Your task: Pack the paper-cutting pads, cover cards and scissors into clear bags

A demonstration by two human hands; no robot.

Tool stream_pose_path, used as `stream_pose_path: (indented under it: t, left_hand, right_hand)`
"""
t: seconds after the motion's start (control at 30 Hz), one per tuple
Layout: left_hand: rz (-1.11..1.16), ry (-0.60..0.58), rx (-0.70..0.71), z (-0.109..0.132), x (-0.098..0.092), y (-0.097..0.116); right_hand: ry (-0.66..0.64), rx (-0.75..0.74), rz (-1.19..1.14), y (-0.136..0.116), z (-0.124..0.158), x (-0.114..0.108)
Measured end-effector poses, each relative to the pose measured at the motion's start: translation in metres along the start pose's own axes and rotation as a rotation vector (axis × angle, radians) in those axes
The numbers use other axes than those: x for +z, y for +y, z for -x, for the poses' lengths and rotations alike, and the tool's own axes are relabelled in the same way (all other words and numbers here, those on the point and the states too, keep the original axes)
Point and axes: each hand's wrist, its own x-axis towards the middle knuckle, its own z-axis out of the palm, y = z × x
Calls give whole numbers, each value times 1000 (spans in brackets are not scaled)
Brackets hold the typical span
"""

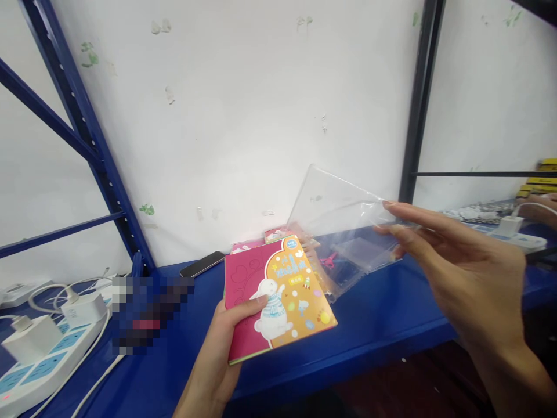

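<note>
Fingers of the right hand are nearly closed, pinching the edge of a clear plastic bag with a pink item inside. Left hand grips a booklet, thumb across the cover, other fingers hidden behind it. Its pink and orange cover shows a white rabbit and a title too small to read. Just past the booklet, more booklets and a phone lie on a blue shelf. Left of the left hand, a blurred patch sits beside a power strip with chargers. Far right of the right hand, another person's hand lies near yellow packs.
</note>
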Motion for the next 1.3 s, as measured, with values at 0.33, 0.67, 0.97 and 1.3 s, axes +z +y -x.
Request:
stream_pose_path:
  t: [0.33,0.67,0.97,1.3]
  left_hand:
    - [-51,-10,103,-1,-2,6]
    - [27,44,104,5,-1,12]
    - [89,37,183,18,14,0]
    - [78,59,279,5,6,-8]
  right_hand:
    - [44,79,-88,-8,5,4]
    - [-8,128,-165,6,-2,1]
    - [-151,120,-191,-6,9,8]
    - [-35,138,-352,-11,6,-7]
